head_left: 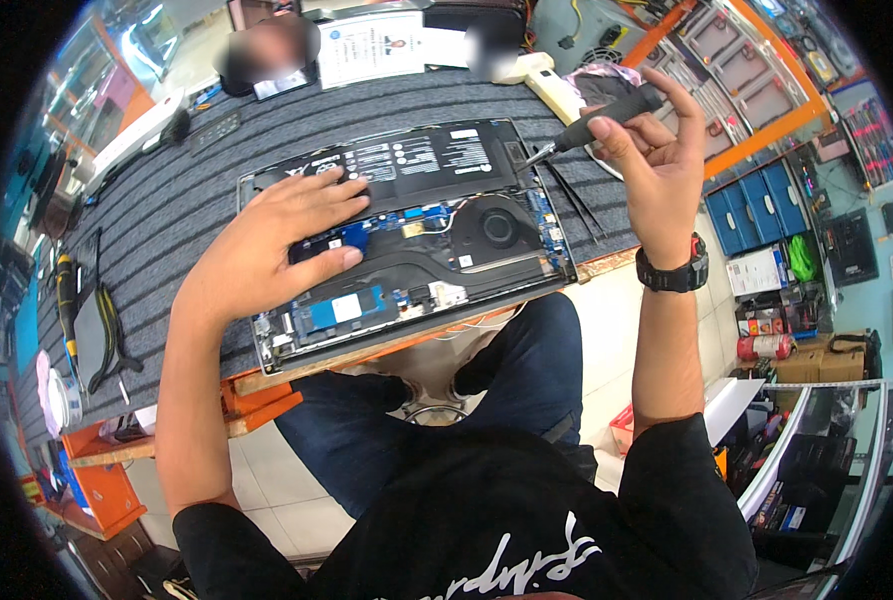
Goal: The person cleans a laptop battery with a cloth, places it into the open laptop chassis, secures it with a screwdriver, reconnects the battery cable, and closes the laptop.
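Black screwdriver (pixel 621 110) pinched in right hand (pixel 661 172), near 1 o'clock corner of uncovered laptop (pixel 398 262) at 12 o'clock; at 10 o'clock, under left hand (pixel 261 228), fingers spread, gripping nothing. Seemingly screw work; calls for tip (pixel 539 155) seated squarely.

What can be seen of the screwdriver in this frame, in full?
The screwdriver has a thick, dark grey, plastic-looking handle and a slim, metallic-looking shaft. The right hand holds the handle between thumb and fingers. It slants, tip down and leftward, by the right edge of the opened-up laptop, near its far corner; whether the tip touches is unclear.
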A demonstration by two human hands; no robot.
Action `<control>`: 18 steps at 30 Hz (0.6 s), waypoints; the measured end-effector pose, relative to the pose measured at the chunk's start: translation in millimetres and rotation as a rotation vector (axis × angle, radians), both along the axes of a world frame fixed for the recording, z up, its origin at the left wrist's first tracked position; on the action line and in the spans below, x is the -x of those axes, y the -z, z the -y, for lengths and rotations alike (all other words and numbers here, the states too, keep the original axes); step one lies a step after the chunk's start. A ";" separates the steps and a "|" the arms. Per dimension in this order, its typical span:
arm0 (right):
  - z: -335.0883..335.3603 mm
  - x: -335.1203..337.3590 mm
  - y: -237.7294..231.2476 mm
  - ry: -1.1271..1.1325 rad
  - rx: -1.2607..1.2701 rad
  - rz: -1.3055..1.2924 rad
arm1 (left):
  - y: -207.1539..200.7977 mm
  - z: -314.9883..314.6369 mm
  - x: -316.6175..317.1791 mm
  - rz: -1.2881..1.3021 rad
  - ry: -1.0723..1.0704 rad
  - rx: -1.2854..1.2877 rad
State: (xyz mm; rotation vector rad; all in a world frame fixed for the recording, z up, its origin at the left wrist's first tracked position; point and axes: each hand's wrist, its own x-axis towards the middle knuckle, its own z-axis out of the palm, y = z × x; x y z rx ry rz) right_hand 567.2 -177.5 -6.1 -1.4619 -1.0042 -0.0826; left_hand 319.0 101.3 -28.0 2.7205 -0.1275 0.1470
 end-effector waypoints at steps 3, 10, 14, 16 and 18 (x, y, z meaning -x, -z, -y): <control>3.6 -1.1 8.5 0.031 0.086 0.122 | 0.1 -1.2 0.6 -0.025 0.003 0.017; -2.2 -13.0 21.9 0.025 0.109 0.241 | 0.3 -0.4 -3.7 -0.039 -0.007 0.009; -5.7 -12.2 22.7 -0.003 0.102 0.242 | 1.0 0.0 -3.5 -0.039 -0.015 0.001; -4.9 -12.2 23.0 0.003 0.134 0.241 | 1.4 0.6 -3.2 -0.043 -0.020 0.004; -4.3 -12.7 22.0 -0.039 0.152 0.233 | 1.3 1.0 -3.2 -0.044 -0.017 -0.003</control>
